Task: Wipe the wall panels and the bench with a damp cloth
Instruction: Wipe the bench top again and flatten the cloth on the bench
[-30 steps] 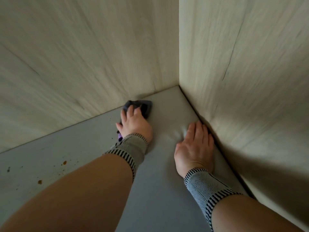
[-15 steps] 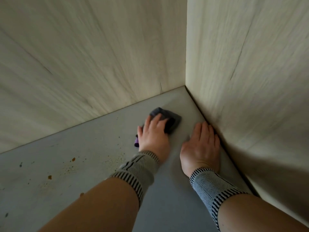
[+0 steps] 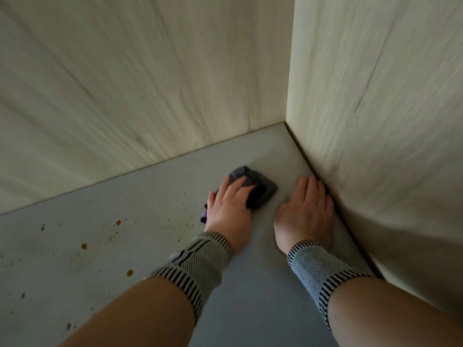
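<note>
cloth slid rightward (dark grey, crumpled)

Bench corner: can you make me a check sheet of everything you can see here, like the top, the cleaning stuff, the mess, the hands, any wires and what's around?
Surface: grey bench, flat, running into a corner.
Job's things: dark grey cloth with a purple bit showing, lying on the bench near the corner.
Clutter: brown spots and specks scattered on the bench's left part.
Grippers: left hand lies on the cloth, fingers straight; right hand lies flat on the bench beside the right wall panel. Both wrists wear striped wrist sleeves.
Cables: nothing seen.
Surroundings: pale wood-grain back wall panel meets the right one at the corner.
</note>
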